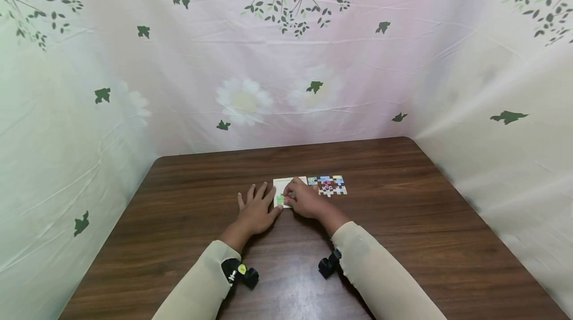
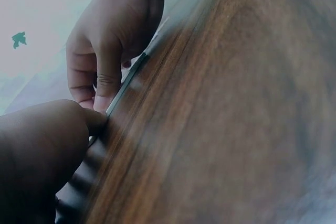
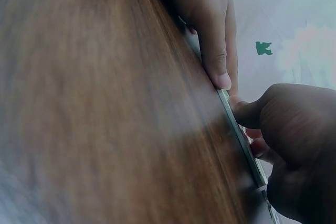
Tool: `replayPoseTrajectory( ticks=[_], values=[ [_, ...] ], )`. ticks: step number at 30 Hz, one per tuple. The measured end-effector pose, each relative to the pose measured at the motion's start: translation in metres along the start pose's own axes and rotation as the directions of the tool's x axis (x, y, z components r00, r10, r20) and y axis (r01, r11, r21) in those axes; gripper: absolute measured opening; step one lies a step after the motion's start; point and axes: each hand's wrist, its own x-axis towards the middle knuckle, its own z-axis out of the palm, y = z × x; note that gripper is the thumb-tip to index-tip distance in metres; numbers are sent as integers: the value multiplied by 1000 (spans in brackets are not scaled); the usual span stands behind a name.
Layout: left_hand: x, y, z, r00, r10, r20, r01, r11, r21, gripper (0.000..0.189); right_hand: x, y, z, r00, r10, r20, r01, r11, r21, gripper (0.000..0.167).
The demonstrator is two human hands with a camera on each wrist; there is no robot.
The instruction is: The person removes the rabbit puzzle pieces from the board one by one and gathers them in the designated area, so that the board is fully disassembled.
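A small white puzzle board point(image 1: 281, 183) lies on the table, with a green and pink picture part point(image 1: 280, 199) showing in its near left area. My left hand point(image 1: 257, 213) rests beside it with fingers spread, the thumb touching the board's near left edge. Over the board, my right hand point(image 1: 306, 200) has its fingers curled and pinches a puzzle piece point(image 1: 287, 200) against the surface, mostly hidden by the fingertips. Both wrist views show the board's thin edge point(image 3: 241, 140) from the side, with the thumbs close to it.
Several colourful jigsaw pieces point(image 1: 327, 185) lie grouped just right of the board. The brown wooden table point(image 1: 201, 175) ends at a light curtain point(image 1: 277, 131) printed with leaves and flowers. Black wrist cameras point(image 1: 330, 263) sit on both sleeves.
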Motion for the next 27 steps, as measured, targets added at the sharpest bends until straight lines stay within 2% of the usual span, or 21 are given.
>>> replayPoseTrajectory(
  ticks=[11,19,27],
  values=[
    [1,-1,1,1000,-1,1,1,1000,1,70,1,-1,2,1000,16,10,-16,1000,-16,7],
    [1,-1,0,1000,2,1,-2,1000,6,70,-2,-5,-1,999,34,15,-34,999,16,9],
    [0,-1,0,1000,2,5,-2,1000,6,70,0,-3,2,999,37,-19,-36,999,33,12]
  ],
)
